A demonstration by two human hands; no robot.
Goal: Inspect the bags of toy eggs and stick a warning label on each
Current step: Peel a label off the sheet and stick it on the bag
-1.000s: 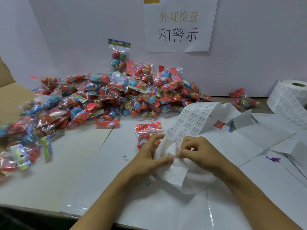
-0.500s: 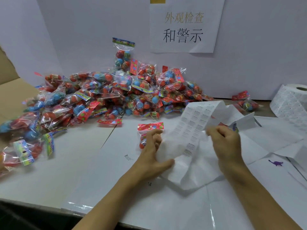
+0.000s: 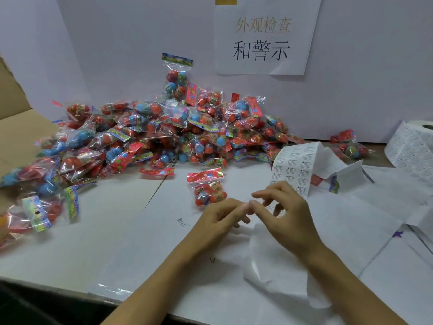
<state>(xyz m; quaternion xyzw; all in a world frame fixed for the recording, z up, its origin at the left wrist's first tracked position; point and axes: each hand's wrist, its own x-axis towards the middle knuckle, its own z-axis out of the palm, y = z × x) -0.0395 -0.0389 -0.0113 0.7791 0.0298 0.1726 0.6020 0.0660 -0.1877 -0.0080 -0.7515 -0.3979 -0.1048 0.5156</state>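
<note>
Both hands meet just in front of one bag of toy eggs (image 3: 209,188), which lies alone on the white surface (image 3: 117,231), apart from the big heap of bags (image 3: 164,132) piled against the back wall. Set out singly like that, it is probably the bag in line for a sticker.

The left hand (image 3: 219,218) and the right hand (image 3: 284,219) touch at the fingertips, fingers curled in a pinch. The grip of each looks closed on something very small between them, most likely a warning label just peeled off, but the label itself is too small to make out, so I cannot tell for sure what either hand holds.

Under and behind the right hand runs the strip of label sheet (image 3: 295,165), printed with rows of small warning labels; it trails back over loose backing paper toward the label roll (image 3: 414,146) at the far right edge. Keeping the strip this close saves reaching for each sticker.

The single bag is clear plastic with a red flowered header card on top and mostly red-orange eggs inside. No label shows on it yet. A printed paper sign (image 3: 264,36) hangs on the wall above.
</note>
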